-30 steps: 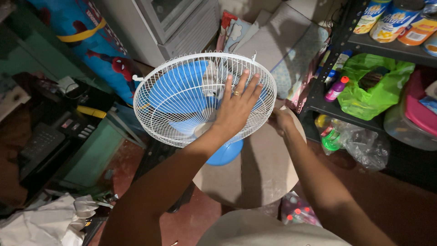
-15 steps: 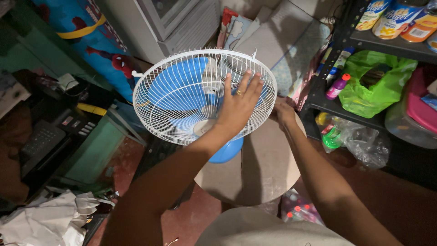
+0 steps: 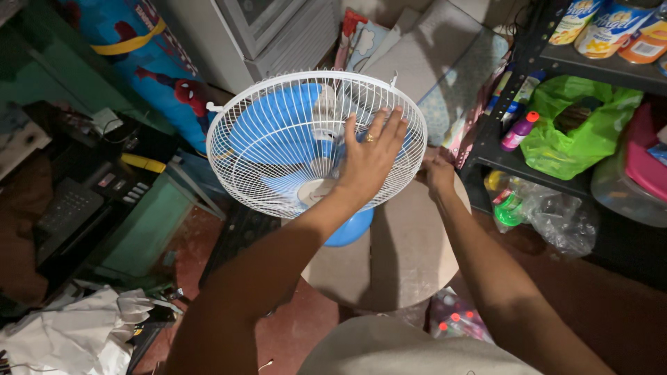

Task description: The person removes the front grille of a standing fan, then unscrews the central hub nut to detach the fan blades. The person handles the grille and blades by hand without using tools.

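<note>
Fan (image 3: 278, 132) sits on round stool (image 3: 410, 257) at centre. Left hand (image 3: 368, 156) lies flat, fingers spread, on white grille (image 3: 236, 160). Right hand (image 3: 439, 173) grips rim at 3 o'clock. Grille looks on; can't tell if clipped.

fan guard (image 3: 278, 146): has tipped a little more upright under your palm | left hand (image 3: 372, 161): has slid slightly toward the guard's upper right rim | right hand (image 3: 439, 173): has edged closer behind that rim
</note>
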